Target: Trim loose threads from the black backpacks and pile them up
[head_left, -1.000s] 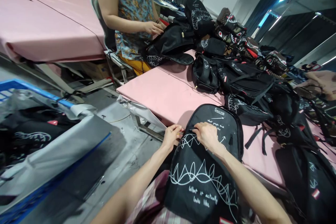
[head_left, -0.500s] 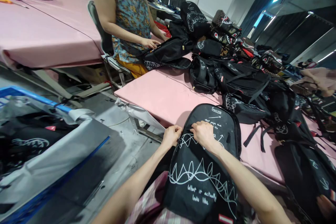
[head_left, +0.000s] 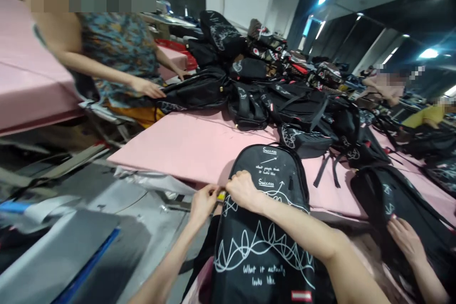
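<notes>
A black backpack (head_left: pixel 263 228) with white scribbled lines and lettering leans upright in front of me, its top against the pink table edge. My right hand (head_left: pixel 244 191) is closed at the upper left edge of the backpack, knuckles up. Just left of that edge, my left hand (head_left: pixel 204 205) pinches with thumb and forefinger close to the right fingertips. What lies between the fingers of either hand is too small to make out. A small yellow tag (head_left: pixel 221 195) shows between the hands.
Several black backpacks (head_left: pixel 295 104) are heaped along the pink table (head_left: pixel 167 137). At left, a co-worker's hand (head_left: pixel 147 88) touches a backpack; another person's hand (head_left: pixel 406 237) rests on a backpack (head_left: pixel 420 213) at right. A grey-lined bin (head_left: pixel 71 237) stands lower left.
My view has swung right. My hands have shifted to the backpack's left edge, the right one moving off its front panel. The yellow tag has come into sight.
</notes>
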A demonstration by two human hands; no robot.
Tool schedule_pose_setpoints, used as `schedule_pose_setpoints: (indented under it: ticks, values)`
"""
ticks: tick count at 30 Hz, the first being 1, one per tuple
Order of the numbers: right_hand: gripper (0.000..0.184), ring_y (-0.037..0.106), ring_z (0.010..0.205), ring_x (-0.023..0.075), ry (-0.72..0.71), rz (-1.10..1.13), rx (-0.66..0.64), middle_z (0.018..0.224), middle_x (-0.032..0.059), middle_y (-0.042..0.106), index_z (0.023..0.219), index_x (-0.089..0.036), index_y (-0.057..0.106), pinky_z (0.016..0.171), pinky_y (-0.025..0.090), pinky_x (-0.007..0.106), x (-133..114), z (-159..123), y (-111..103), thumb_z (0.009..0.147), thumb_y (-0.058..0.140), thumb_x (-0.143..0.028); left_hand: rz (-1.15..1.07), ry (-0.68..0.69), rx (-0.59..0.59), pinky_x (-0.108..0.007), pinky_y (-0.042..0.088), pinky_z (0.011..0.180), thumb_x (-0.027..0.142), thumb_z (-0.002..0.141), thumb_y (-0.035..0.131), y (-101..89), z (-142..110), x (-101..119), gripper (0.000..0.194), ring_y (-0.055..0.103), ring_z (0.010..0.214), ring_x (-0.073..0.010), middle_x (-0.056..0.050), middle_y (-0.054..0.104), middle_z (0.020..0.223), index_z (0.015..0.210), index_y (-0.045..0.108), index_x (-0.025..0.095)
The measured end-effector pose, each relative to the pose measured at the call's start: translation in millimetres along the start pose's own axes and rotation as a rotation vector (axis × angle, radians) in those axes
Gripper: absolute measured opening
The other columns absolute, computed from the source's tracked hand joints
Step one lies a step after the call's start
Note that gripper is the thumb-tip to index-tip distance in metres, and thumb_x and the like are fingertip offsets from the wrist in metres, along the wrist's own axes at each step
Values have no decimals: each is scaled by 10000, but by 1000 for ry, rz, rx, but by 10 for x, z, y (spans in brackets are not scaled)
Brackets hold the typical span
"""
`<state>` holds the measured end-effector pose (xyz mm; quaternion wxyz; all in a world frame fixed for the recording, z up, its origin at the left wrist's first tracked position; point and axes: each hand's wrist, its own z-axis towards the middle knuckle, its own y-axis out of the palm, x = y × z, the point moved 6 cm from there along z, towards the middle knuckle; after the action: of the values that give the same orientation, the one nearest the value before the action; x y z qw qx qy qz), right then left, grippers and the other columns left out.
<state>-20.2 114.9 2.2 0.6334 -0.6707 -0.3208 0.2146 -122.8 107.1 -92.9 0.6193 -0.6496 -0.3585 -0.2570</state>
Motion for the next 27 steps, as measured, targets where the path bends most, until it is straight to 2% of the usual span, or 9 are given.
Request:
schedule_pose_setpoints:
  ticks: [3,6,8,12,16,18,20,23,27]
  values:
    - [178,608,826,208,134,173,74,867,77,679,908,-156,630,684,403,287,328,-234,6,814,540,-277,304,-56,-86,-579,339,842,489,749,461,-152,121,-185,397,571,952,-415,-172,689,778,615,661,174]
    - [328,620,812,177,352,495,160,886,12,687,1024,-233,605,688,414,254,841,-638,133,755,611,-421,352,-40,53,-689,195,910,498,706,502,-297,393,-116,391,377,1198,-457,-191,594,1166,845,676,177]
    - [344,620,764,167,519,691,263,832,0,685,1009,-229,620,684,424,252,1234,-928,258,739,613,-441,80,11,55,-580,251,985,447,702,509,-206,648,128,467,397,1216,-383,-178,503,1291,1054,611,156]
    - [341,585,672,155,778,985,593,663,7,638,715,-157,637,613,429,235,1976,-1421,389,782,498,-462,-240,38,-42,-396,372,963,441,731,489,145,1034,914,557,508,1132,-303,-198,575,1187,1145,550,74]
    - [392,558,672,144,902,1044,776,697,34,629,773,-132,634,579,418,217,2426,-1800,206,778,459,-483,-317,217,-282,-325,482,758,483,745,509,232,645,1648,449,621,869,-241,-91,680,932,1029,650,164]
    - [407,528,619,125,907,1119,800,710,31,626,880,-132,635,540,398,209,2466,-1966,83,780,451,-480,-253,462,-613,-293,473,691,433,682,625,238,124,1817,337,608,767,-211,-46,670,840,944,703,234]
    - [368,504,595,115,817,1199,733,685,22,613,826,-140,641,538,386,208,2341,-2079,17,761,485,-467,-89,617,-790,-276,446,660,376,703,623,191,-363,1688,259,572,708,-180,-30,640,780,940,707,316]
    - [276,498,619,117,611,1223,510,631,5,570,599,-156,579,584,385,219,1878,-2250,109,708,582,-410,142,692,-706,-281,407,637,331,783,514,132,-786,1174,244,519,678,-173,-31,599,722,931,690,412]
    - [244,508,625,117,452,1191,220,655,-4,551,580,-167,557,603,378,231,1119,-2629,543,744,601,-342,305,702,-556,-311,403,682,251,835,371,185,-1113,518,374,522,764,-204,-52,612,751,871,704,419]
